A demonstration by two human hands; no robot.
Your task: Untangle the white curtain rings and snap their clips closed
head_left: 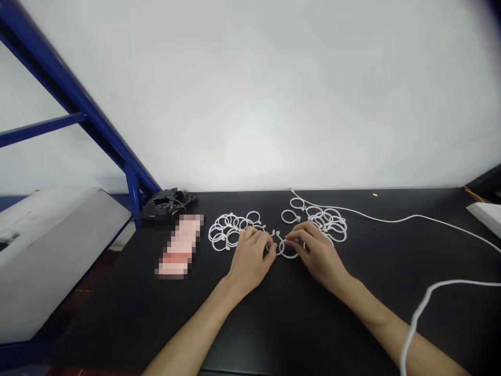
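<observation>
Two white open plastic rings with small knobbed ends, like shower curtain rings, meet between my hands just above or on the black table. My left hand (252, 258) is closed on the left ring (279, 253), its thumb and fingers pinching the near side. Fingertips of my right hand (323, 256) pinch the right ring (289, 257). The two rings overlap; whether they are linked I cannot tell. Beside my left hand lies a cluster of similar rings (220, 219). Another cluster (340, 225) lies behind my right hand, with two rings a little apart from it. My fingers partly hide both rings.
On the black table (250, 324), a blurred pink rectangle (182, 245) and crumpled black plastic (166, 201) lie to the left. A white cable (371, 218) runs across the back right, another cable (426, 297) near my right forearm. Blue metal framing (97, 133) stands at left.
</observation>
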